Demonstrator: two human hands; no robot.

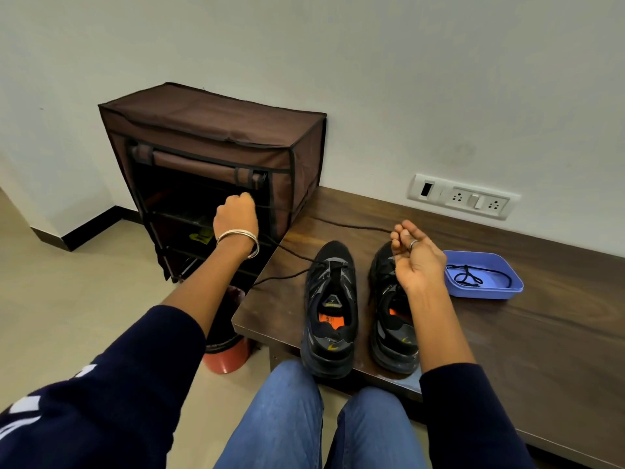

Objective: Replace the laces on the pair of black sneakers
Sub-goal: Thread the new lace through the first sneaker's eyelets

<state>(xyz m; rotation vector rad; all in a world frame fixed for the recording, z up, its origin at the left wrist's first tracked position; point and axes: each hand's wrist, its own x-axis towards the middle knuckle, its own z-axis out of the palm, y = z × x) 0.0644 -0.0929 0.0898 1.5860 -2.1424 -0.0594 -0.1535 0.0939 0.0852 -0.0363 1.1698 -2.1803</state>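
I see the left hand (235, 213) raised in front of the brown shoe rack (216, 157), its fingers curled tight on a black lace (294, 257) that runs back to the left sneaker (329, 309) on the tabletop (507, 333). The right hand (417, 258) hovers palm-up over the right sneaker (394, 319), fingers loosely pinching the lace's other end. To its right, a blue tray (507, 286) holds another lace (468, 275).

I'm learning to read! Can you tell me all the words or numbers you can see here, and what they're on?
No text can be read for sure.
Orange insole label in the left sneaker: dark print, too blurred.
Tongue patch of that sneaker: a logo, too small.
White letters on the left sleeve: cut off, unreadable.
Yellow marks on both sneakers' heels, also on the right sneaker: logos, not words.
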